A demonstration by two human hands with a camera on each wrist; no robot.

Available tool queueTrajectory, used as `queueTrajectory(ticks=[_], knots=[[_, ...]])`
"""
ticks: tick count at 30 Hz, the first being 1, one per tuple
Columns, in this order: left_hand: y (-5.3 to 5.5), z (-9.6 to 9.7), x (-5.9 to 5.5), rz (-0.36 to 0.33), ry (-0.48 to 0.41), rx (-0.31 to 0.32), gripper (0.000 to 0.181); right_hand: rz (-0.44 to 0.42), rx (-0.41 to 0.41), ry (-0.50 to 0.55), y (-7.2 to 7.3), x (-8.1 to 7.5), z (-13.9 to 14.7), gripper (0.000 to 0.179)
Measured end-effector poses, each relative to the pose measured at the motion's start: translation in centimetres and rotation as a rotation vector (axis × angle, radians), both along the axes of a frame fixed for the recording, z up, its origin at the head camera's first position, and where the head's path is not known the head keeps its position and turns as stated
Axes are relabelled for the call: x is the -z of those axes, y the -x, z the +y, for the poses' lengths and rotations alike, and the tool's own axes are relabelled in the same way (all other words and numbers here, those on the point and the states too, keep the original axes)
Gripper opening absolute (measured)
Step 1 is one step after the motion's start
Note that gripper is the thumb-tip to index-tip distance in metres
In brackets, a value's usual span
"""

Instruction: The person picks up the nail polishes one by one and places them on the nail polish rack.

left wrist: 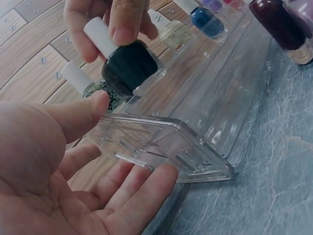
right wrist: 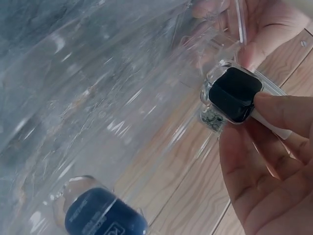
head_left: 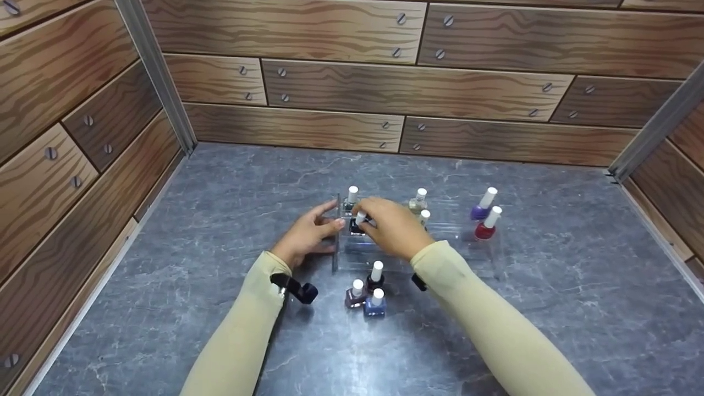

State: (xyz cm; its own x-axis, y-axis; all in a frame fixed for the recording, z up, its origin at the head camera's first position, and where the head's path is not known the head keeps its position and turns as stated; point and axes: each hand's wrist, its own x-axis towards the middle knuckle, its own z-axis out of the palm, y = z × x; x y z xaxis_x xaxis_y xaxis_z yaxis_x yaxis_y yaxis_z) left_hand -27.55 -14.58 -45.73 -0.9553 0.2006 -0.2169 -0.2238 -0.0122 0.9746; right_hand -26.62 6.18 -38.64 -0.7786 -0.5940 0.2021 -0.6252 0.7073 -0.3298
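Note:
With my right hand [head_left: 397,226] I pinch a dark green nail polish bottle [left wrist: 131,66] with a white cap, at the left end of a clear stepped rack [head_left: 337,242]. The bottle leans and sits at one of the rack's tiers; whether its base rests fully there I cannot tell. My left hand [head_left: 306,235] is at the rack's left side panel [left wrist: 171,120], thumb by its upper edge, other fingers loosely spread outside it. Behind the green bottle stands a speckled polish bottle [left wrist: 100,93]. A blue polish bottle [right wrist: 105,213] is farther along the rack.
On the rack are also a pale glitter bottle [head_left: 418,203], a purple bottle [head_left: 480,212] and a red bottle [head_left: 485,230]. Before it on the grey marbled table stand a dark bottle [head_left: 375,281], a plum bottle [head_left: 355,297] and a periwinkle bottle [head_left: 375,307]. Wood-patterned walls [head_left: 330,85] enclose the table.

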Motion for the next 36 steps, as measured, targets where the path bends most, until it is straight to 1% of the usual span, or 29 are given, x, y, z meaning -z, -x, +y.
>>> queueTrajectory(ticks=[12,15,20,25,31,33,36], knots=[[-0.3,0.9,0.1,0.009,-0.020,0.022,0.069,0.002,-0.049,-0.033,0.6,1.2,0.0,0.023],[-0.3,0.9,0.0,0.015,-0.026,0.024,0.068,0.003,-0.060,-0.013,0.7,1.3,0.0,0.023],[-0.3,0.8,-0.2,0.017,-0.025,0.025,0.068,-0.027,-0.048,0.050,1.1,1.3,-0.1,0.022],[-0.1,0.6,-0.1,0.010,-0.021,0.009,0.067,-0.056,-0.049,0.055,1.1,1.0,-0.3,0.027],[-0.1,0.1,-0.1,0.012,-0.015,0.004,0.067,-0.070,-0.042,0.099,0.6,-0.1,-0.1,0.031],[0.0,-0.2,0.0,0.011,-0.017,0.006,0.068,-0.055,-0.044,0.120,0.1,-0.4,0.3,0.032],[-0.1,-0.2,0.0,0.010,-0.025,0.002,0.069,-0.031,-0.034,0.158,-1.0,-1.0,1.5,0.033]])
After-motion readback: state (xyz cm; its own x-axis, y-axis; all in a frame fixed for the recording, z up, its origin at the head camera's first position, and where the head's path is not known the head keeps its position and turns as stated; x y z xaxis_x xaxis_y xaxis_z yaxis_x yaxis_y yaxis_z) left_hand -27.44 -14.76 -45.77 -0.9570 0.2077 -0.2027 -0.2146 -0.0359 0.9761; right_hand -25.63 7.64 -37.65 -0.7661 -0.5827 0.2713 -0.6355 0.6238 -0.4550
